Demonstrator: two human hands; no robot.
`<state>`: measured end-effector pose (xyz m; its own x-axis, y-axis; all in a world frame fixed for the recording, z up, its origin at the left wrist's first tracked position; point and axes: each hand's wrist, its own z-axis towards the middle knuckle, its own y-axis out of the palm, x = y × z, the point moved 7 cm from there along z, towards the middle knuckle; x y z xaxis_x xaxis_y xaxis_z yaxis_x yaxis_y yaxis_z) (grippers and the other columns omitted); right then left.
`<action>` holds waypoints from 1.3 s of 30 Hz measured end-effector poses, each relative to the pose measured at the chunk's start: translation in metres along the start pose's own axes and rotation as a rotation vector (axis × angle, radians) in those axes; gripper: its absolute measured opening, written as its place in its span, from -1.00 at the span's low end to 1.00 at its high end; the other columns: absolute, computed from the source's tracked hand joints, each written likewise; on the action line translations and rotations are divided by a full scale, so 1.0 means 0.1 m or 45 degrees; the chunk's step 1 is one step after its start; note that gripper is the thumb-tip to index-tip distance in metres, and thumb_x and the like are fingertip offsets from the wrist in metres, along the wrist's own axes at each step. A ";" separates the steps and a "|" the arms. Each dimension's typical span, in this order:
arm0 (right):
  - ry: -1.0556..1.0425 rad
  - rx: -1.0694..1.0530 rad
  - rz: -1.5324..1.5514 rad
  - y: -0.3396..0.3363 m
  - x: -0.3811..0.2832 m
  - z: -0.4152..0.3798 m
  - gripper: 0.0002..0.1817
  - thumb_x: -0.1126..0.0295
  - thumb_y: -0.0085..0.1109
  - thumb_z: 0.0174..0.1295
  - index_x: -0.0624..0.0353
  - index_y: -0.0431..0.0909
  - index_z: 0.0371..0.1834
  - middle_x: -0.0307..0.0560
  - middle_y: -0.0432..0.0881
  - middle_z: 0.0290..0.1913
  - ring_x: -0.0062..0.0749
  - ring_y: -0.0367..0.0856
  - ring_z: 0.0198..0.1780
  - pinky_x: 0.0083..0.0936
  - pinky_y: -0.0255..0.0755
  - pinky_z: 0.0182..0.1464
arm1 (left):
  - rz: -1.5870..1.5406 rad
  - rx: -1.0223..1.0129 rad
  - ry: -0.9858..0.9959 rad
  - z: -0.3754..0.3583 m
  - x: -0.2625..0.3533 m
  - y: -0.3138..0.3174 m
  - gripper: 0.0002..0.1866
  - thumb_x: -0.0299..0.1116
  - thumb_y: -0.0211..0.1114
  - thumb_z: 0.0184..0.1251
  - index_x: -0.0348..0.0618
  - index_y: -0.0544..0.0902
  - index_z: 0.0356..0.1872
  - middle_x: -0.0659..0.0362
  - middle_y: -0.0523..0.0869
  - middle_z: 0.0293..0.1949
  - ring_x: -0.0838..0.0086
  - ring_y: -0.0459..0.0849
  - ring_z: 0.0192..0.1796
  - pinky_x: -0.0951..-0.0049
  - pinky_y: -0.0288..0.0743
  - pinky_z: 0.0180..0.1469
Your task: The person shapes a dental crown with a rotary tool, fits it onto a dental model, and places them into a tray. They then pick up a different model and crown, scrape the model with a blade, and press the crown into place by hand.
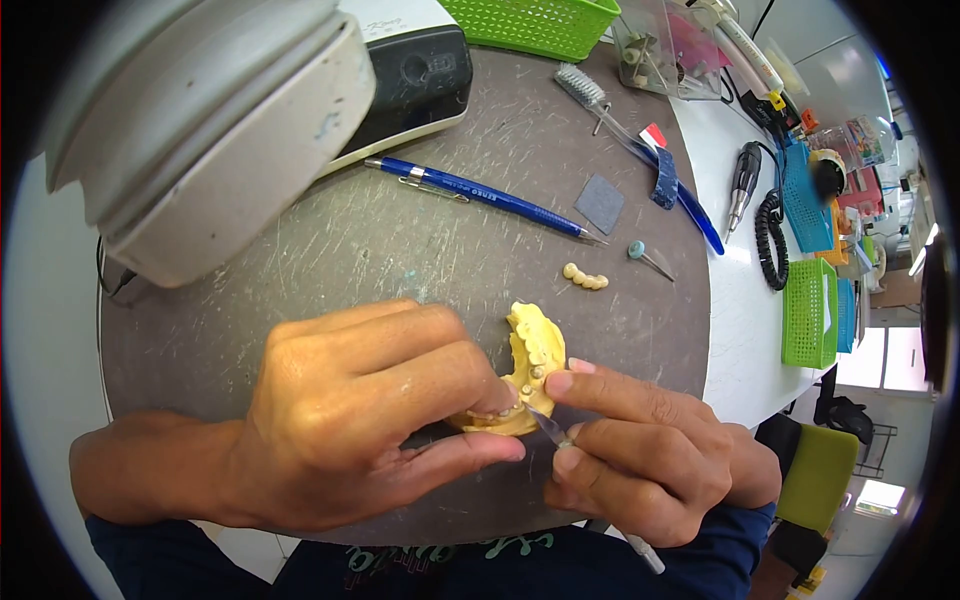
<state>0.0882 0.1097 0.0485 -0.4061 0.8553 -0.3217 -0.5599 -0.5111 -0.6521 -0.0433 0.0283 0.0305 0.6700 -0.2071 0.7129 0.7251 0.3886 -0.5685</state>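
Against the near part of the table, a yellow dental cast is gripped by my left hand, with the thumb below and the fingers over its left arm. My right hand is closed around a thin knife, whose pale handle end sticks out below the palm. The blade tip meets the cast near its small tooth stumps, and my right index finger rests on the cast's edge. Beyond the cast lies a tooth-coloured dental bridge. The cast's lower left is partly hidden by my left fingers.
A blue mechanical pencil, a grey abrasive square, a mounted bur and a blue-handled brush lie farther back. A bulky white-and-black machine stands at left. Green baskets and a corded handpiece are at right.
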 end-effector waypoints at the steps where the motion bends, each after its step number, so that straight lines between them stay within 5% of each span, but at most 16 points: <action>1: -0.001 -0.007 0.001 0.00 0.00 0.00 -0.87 0.57 0.40 -0.06 0.25 0.58 -0.51 -0.12 0.59 -0.48 -0.14 0.81 -0.16 -0.34 0.78 -0.05 | -0.001 0.000 -0.001 0.00 0.00 0.00 -0.66 -0.34 0.71 -0.17 -0.21 0.71 -0.41 0.15 0.75 -0.46 0.47 0.73 -0.43 0.56 0.54 -0.45; 39: -0.041 -0.058 -0.052 0.02 -0.02 0.01 -0.87 0.57 0.39 -0.11 0.24 0.58 -0.53 -0.12 0.56 -0.48 -0.16 0.80 -0.15 -0.35 0.78 -0.05 | 0.027 0.000 0.014 -0.01 0.00 0.01 -0.69 -0.32 0.70 -0.13 -0.19 0.73 -0.41 0.15 0.76 -0.45 0.49 0.73 -0.43 0.58 0.54 -0.47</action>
<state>0.0877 0.1067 0.0486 -0.4069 0.8718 -0.2729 -0.5432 -0.4711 -0.6950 -0.0424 0.0277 0.0302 0.6869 -0.2088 0.6961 0.7108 0.3927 -0.5836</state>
